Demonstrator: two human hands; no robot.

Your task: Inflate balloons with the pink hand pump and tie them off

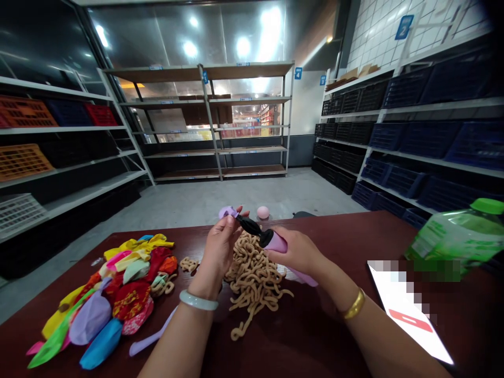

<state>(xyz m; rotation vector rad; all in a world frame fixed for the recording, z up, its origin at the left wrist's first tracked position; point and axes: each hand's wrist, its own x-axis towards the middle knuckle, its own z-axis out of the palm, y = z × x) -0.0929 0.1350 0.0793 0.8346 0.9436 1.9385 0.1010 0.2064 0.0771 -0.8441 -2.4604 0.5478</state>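
My left hand pinches a small lilac balloon at the tip of a black nozzle. The nozzle belongs to a pink-purple hand pump, and my right hand is wrapped round its body. Beneath both hands lies a heap of tan, curled, string-like pieces. At the left is a pile of colourful balloons, some limp and some puffed. A long lilac balloon rests beside my left forearm.
The dark red table holds a tablet or phone with a lit screen and a green-capped bottle on the right. A pink ball shows near the far edge. Shelves with crates stand beyond.
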